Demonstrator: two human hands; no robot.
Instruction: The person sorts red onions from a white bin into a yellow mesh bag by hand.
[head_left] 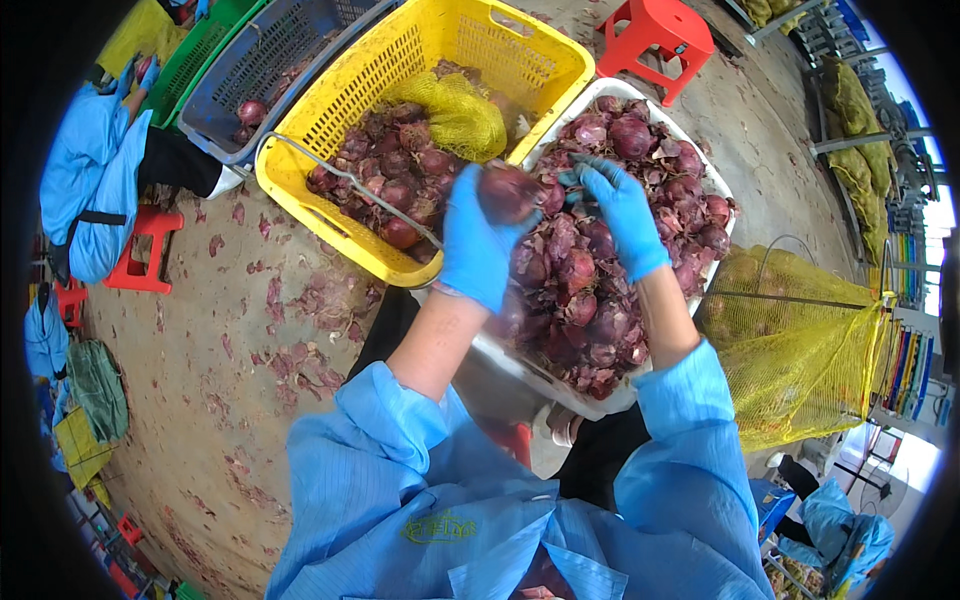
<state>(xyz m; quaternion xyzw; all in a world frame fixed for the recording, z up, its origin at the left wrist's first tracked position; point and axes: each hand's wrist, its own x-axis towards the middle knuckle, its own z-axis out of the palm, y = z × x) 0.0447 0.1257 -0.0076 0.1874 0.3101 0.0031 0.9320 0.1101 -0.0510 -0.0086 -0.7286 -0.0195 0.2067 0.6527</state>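
My left hand point(474, 245), in a blue glove, is wrapped round a large red onion point(507, 194) above the near edge of the two containers. To its right, my right hand point(617, 213), also gloved in blue, hangs over the onion heap with its fingers bent together; what they pinch, if anything, is hidden. Below both hands a white crate point(722, 190) is piled with red onions point(578, 272) and loose papery skins. At the left stands a yellow perforated basket point(345, 112), holding more red onions point(398, 192) and a crumpled yellow net bag point(455, 115).
A metal rod point(345, 178) crosses the yellow basket. Beyond it stand a blue-grey crate point(228, 75) and a green crate point(205, 62). A red stool point(655, 42) is at the back, a full yellow mesh sack point(790, 340) at the right. Co-workers point(95, 180) sit nearby; skins litter the floor point(200, 340).
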